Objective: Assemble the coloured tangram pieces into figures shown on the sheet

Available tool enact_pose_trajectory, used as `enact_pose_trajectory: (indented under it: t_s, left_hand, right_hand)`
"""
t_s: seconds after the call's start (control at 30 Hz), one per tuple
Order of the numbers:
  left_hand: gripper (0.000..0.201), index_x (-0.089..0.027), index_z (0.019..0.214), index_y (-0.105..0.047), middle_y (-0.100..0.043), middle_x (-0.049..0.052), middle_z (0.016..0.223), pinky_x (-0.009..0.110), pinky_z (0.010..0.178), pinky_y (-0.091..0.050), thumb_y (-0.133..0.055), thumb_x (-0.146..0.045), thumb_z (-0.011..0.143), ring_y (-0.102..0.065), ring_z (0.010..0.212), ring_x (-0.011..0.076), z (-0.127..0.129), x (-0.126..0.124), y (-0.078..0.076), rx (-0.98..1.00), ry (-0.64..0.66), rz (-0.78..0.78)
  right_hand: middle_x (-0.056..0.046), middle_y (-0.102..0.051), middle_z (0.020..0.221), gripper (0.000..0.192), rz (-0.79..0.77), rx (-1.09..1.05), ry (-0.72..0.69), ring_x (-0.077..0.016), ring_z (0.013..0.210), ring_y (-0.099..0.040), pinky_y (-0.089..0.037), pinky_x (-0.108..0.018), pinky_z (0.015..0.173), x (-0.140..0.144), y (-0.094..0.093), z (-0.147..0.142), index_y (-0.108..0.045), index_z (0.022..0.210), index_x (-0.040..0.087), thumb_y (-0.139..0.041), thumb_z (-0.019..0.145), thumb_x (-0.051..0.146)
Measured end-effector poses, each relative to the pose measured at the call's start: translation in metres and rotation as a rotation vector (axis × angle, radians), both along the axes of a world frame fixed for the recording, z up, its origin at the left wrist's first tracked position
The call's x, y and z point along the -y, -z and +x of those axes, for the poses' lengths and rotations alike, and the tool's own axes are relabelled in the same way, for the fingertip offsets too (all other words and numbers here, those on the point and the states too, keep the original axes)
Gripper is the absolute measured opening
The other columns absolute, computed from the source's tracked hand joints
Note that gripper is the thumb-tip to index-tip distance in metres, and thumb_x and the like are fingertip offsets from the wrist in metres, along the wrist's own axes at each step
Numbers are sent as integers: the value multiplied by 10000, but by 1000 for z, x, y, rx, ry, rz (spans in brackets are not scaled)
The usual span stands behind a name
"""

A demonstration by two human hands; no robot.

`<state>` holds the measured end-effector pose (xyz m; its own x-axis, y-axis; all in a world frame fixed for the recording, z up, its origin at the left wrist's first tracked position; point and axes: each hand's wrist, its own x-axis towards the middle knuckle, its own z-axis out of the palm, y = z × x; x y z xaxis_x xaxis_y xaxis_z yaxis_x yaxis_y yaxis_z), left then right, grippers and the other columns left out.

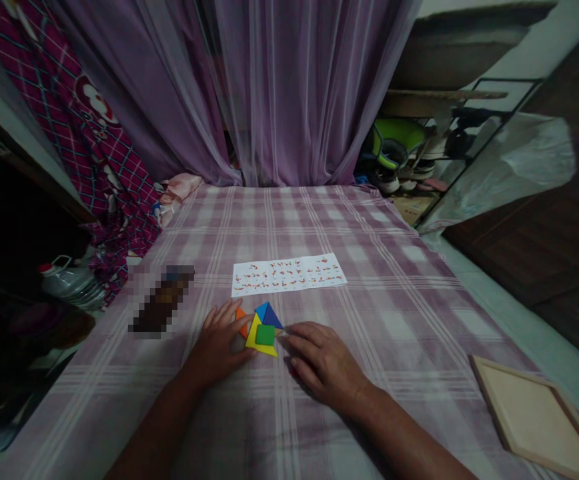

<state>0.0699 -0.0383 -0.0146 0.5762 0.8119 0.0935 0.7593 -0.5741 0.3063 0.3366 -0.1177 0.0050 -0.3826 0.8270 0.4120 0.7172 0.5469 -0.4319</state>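
Flat tangram pieces lie together on the checked bedsheet between my hands. A green square point(265, 335) rests on a larger yellow triangle point(255, 341). Behind them sit a light blue piece point(261, 311) and a dark blue triangle point(271, 317). At the left is an orange piece point(241, 322), partly covered by a finger. My left hand point(219, 343) is open, its fingers spread over the orange piece and the yellow triangle's left edge. My right hand point(322, 357) has its fingers loosely stretched, tips beside the right edge of the group; whether they touch it I cannot tell.
A printed sheet point(288, 275) with small coloured figures lies just beyond the pieces. A shallow wooden tray point(539, 417) is at the right edge of the bed. A blurred-out dark object point(163, 301) lies at left. Purple curtains point(289, 93) hang behind.
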Motion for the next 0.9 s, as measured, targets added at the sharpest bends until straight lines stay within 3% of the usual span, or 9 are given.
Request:
enact_pose_trajectory:
  t_s: [0.13, 0.3, 0.6, 0.77, 0.9]
  left_hand:
    - [609, -294, 1367, -548, -379, 110, 1553, 597, 1147, -250, -662, -531, 818, -327, 1424, 364, -3, 0, 8, 24, 22, 50]
    - [526, -301, 1326, -586, -433, 95, 1521, 585, 1127, -309, -641, -499, 841, -377, 1398, 358, -5, -1, 16, 26, -6, 136]
    - [312, -284, 1165, -674, -532, 86, 1444, 650, 1131, -238, -592, -364, 875, -405, 1378, 364, 9, 6, 3, 22, -139, 177]
    - [319, -296, 1143, -691, -565, 60, 1416, 652, 1111, -271, -611, -304, 834, -414, 1375, 351, 17, 7, 10, 100, -281, 47]
    - [352, -297, 1171, -682, -580, 47, 1402, 643, 1132, -232, -604, -286, 828, -408, 1387, 329, 22, 7, 8, 180, -338, -88]
  right_hand:
    - [-108, -636, 1244, 393, -31, 66, -74, -257, 1118, -569, -477, -443, 948, -23, -6, -23, -603, 1270, 217, -596, 881, 274]
    - [-64, -677, 1103, 308, -73, 201, -110, -235, 1018, -590, -479, -398, 909, -49, -6, -35, -655, 1195, 250, -626, 890, 288]
    - [-131, -627, 1300, 296, 18, 163, -21, -251, 1078, -626, -531, -376, 924, -55, 7, -38, -682, 1179, 198, -564, 908, 207]
    - [-154, -614, 1307, 314, 29, 151, -27, -263, 1099, -622, -536, -401, 933, -53, 11, -39, -664, 1200, 194, -587, 897, 220]
    - [-183, -616, 1275, 368, 13, 126, -43, -268, 1112, -607, -527, -411, 956, -51, 9, -39, -624, 1243, 135, -601, 887, 227]
